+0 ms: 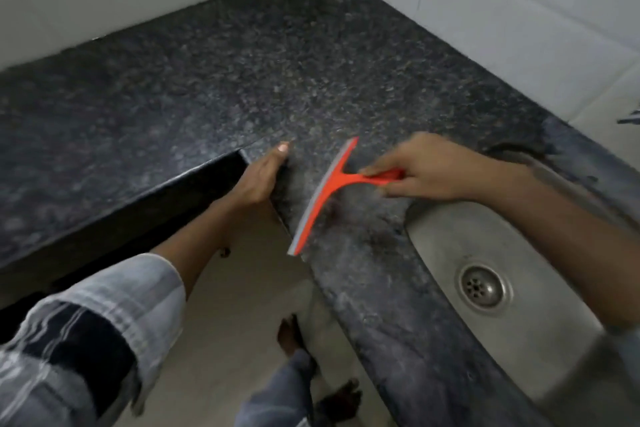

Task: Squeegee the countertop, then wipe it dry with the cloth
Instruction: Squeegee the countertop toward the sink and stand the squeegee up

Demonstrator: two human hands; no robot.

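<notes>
Head view. Orange plastic squeegee (323,196), T-shaped, with a long straight blade and a pale grey rubber strip along its far edge; blade laid slantwise on the bench (214,87) near the inner corner of the front edge, lower end reaching just over that edge. Short orange handle wrapped by the right hand (420,170), fingers curled tight round it, forefinger stretched along the top. Left hand (261,177) clamped on the bench corner, thumb lying on top, fingers curled under the lip. Bench of dark speckled granite, polished, L-shaped, with a thick black front face; cloudy grey smears around the blade. Round-cornered steel sink (450,239) sunk in on the right, matte, with a perforated drain (483,288). White glazed wall tiles (485,3) behind, meeting in a corner. Pale floor (242,305) below. Striped grey-blue sleeve (114,315) on the left arm. No writing or brand readable anywhere.
</notes>
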